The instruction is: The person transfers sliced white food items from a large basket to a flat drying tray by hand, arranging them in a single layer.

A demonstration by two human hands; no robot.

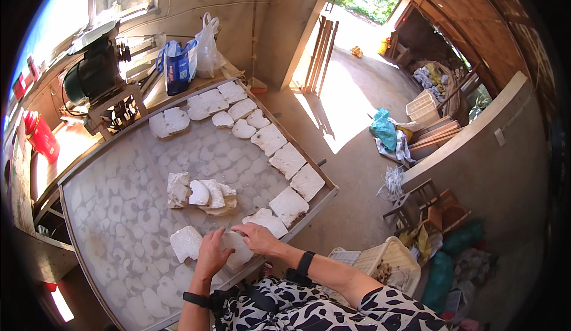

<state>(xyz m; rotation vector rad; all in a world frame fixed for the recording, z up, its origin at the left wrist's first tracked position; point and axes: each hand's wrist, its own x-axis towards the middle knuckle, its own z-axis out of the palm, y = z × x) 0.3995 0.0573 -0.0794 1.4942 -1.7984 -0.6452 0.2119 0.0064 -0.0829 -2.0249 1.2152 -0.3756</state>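
Observation:
Near the front edge of a large framed table [129, 170] with a translucent top, both my hands are over a thin, pale rounded piece [236, 248]. My left hand [213, 253] is at the piece's left side, thumb and fingers apart; whether it grips is unclear. At the upper right, my right hand [256, 238] pinches its edge. A white, rough flat slab [186, 243] lies left of my left hand. Beyond my right hand, another white slab [265, 221] begins a row along the table's rim. A stack of white pieces [214, 195] sits mid-table. Rounded shapes show through the top.
Behind the table's left side stand a motor-driven machine [96, 72], a red thermos flask [41, 137] and a blue-and-white bag [178, 65]. A plastic basket [388, 259] is by my right side. Wooden stools [415, 206] and a low wall [468, 130] are at right.

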